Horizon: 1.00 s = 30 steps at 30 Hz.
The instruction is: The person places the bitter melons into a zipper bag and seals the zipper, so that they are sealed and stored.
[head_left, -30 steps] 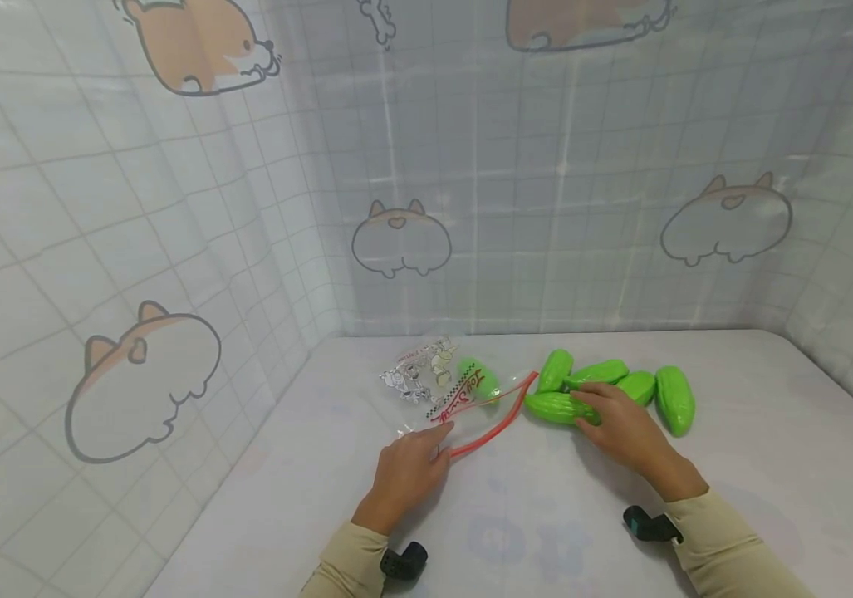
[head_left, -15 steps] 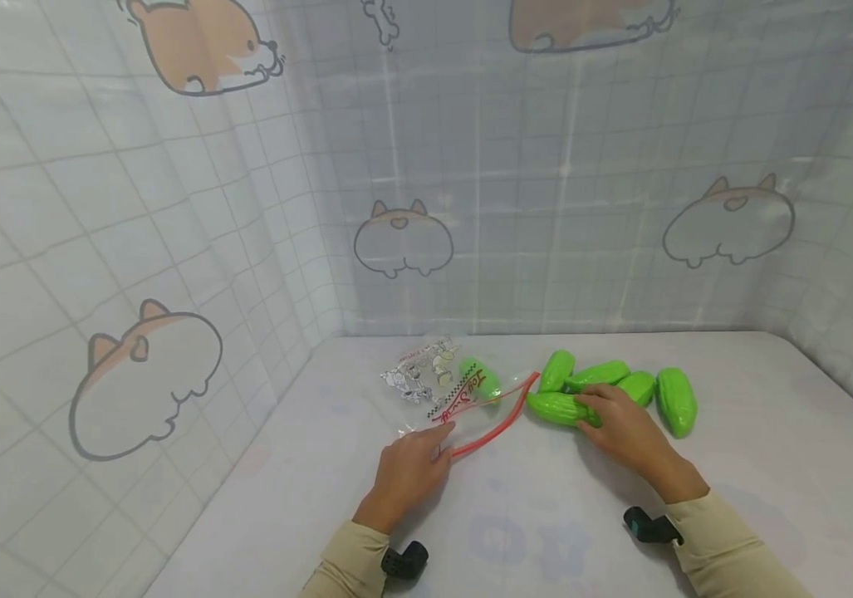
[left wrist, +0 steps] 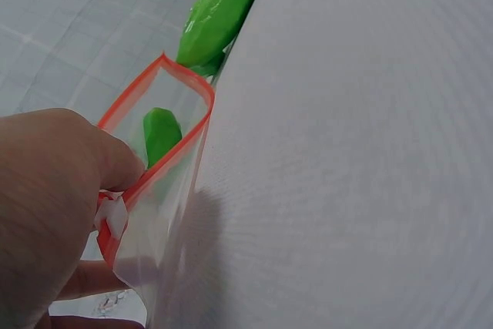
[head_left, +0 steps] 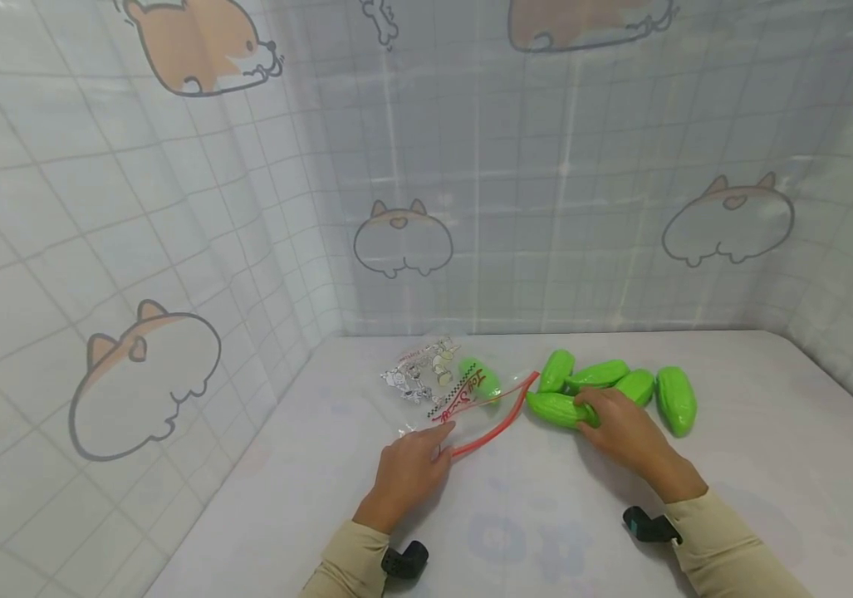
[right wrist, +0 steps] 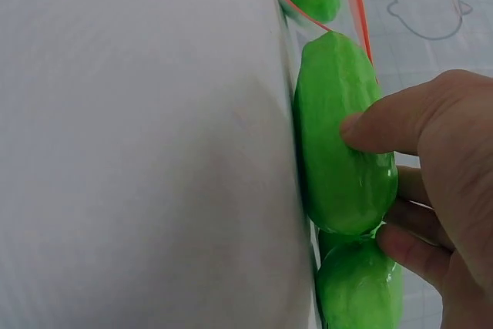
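My left hand pinches the near corner of a clear zip bag by its red zip edge. In the left wrist view the bag's mouth gapes, and a green plastic vegetable lies inside. My right hand grips a ribbed green toy vegetable, shaped like a short cucumber, with the thumb on its near side. Its left end points at the bag's mouth, right at the red edge. In the right wrist view this ribbed vegetable shows almost whole; some fingers are hidden behind it.
Behind and beside the right hand lie several more green toy vegetables: one upright-lying piece, a stemmed one, one partly covered by the hand, and one at the far right. A printed grid curtain rises behind the white table.
The ribbed vegetable in my right hand has turned slightly, its right end coming a little nearer to me. My left hand and the bag have stayed in place.
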Each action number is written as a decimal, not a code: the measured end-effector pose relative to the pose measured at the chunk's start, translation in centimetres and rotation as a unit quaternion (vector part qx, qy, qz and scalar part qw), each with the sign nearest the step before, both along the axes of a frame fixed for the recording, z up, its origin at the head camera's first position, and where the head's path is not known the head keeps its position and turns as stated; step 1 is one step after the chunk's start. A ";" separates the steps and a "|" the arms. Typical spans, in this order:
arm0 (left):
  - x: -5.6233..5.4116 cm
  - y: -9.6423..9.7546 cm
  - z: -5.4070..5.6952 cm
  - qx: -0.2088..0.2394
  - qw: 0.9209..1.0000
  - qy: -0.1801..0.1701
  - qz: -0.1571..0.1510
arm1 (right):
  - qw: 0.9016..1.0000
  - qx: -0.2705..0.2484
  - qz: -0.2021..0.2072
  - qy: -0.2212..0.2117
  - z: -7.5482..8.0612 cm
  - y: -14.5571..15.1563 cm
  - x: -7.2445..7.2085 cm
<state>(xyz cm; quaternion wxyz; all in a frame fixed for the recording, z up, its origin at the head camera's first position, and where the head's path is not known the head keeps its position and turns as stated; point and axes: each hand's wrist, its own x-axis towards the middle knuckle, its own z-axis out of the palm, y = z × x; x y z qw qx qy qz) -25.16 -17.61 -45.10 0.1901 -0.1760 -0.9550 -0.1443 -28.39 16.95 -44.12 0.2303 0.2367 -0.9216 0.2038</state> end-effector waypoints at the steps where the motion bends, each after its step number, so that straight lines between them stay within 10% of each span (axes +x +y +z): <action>1: 0.0 0.0 0.0 -0.001 1.000 -0.001 0.000 | 1.000 0.003 -0.001 -0.004 0.0 0.0 0.0; 13: 0.0 0.0 0.1 -0.004 1.000 0.001 -0.001 | 1.000 -0.006 -0.001 -0.018 0.1 0.0 0.1; 30: 0.0 0.0 0.0 0.006 1.000 0.000 0.000 | 0.985 -0.148 0.016 -0.089 -0.4 0.7 0.2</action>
